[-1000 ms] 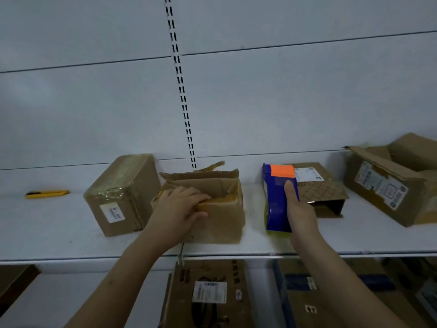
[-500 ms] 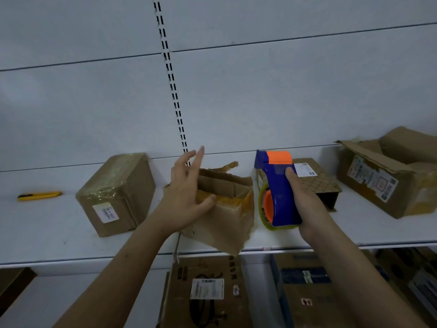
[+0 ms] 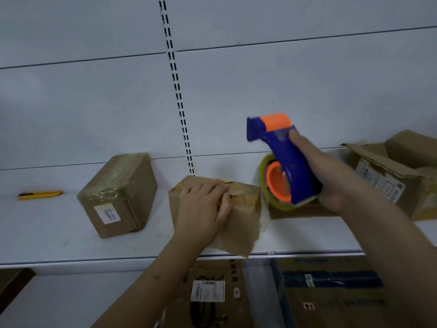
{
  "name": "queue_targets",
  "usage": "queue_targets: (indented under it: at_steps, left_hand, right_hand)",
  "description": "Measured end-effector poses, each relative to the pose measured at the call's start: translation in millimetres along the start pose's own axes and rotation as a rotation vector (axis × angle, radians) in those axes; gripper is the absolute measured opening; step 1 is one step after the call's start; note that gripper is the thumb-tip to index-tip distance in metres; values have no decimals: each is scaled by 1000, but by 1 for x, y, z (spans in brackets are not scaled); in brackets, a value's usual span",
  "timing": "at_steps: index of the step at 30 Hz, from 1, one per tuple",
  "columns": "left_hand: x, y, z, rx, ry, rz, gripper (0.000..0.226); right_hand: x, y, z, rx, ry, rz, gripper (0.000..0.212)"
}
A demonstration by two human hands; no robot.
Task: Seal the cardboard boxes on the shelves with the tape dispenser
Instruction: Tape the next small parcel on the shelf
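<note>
On the white shelf (image 3: 59,235), your left hand (image 3: 203,209) presses flat on the flaps of the small brown cardboard box (image 3: 238,223) at the front edge — fingers laid straight, holding the top closed. Your right hand (image 3: 331,183) grips the blue-and-orange tape dispenser (image 3: 286,162), lifted just right of that box, roll side facing you. Step in hand, by my reading: flaps held, tape not yet laid. Next move calls for setting the dispenser's mouth on the near face and drawing it over the seam — keep those fingers off the line.
</note>
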State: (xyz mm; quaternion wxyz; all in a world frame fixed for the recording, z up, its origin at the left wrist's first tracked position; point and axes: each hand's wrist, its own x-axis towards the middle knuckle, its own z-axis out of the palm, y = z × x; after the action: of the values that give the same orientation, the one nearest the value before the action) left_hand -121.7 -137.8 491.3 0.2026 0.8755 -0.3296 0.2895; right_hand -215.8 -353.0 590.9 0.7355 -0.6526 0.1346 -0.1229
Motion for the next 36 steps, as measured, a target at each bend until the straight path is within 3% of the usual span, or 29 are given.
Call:
queue_targets:
  at_steps: [3, 8, 11, 13, 15, 18, 22, 27, 31, 36]
  left_hand:
    - [1, 11, 7, 32, 13, -81, 41]
    - [-3, 10, 4, -68, 35, -38, 39]
    - [-9, -3, -8, -188, -5, 40, 39]
    - [-10, -11, -23, -397, 19, -52, 33]
    - [-7, -20, -40, -617, 174, -223, 32]
    - [5, -40, -63, -727, 281, -429, 39]
    - [30, -53, -83, -717, 64, -378, 52]
    - [61, -38, -88, -532, -161, -133, 77]
    - [77, -40, -92, -399, -155, -44, 66]
    - [80, -49, -90, -353, -34, -84, 42]
  right_hand:
    - [12, -35, 14, -24, -44, -75, 41]
    - [34, -23, 49, -206, -159, 138, 43]
    - [42, -14, 53, -299, -144, 148, 49]
    - [45, -16, 55, -348, -185, 159, 49]
    - [45, -19, 59, -436, -221, 193, 48]
    - [47, -23, 65, -533, -245, 234, 53]
    - [51, -29, 73, -638, -242, 226, 69]
    - [48, -36, 88, -890, -197, 156, 73]
    - [52, -46, 97, -966, -212, 128, 77]
    - [60, -57, 100, -956, -342, 173, 85]
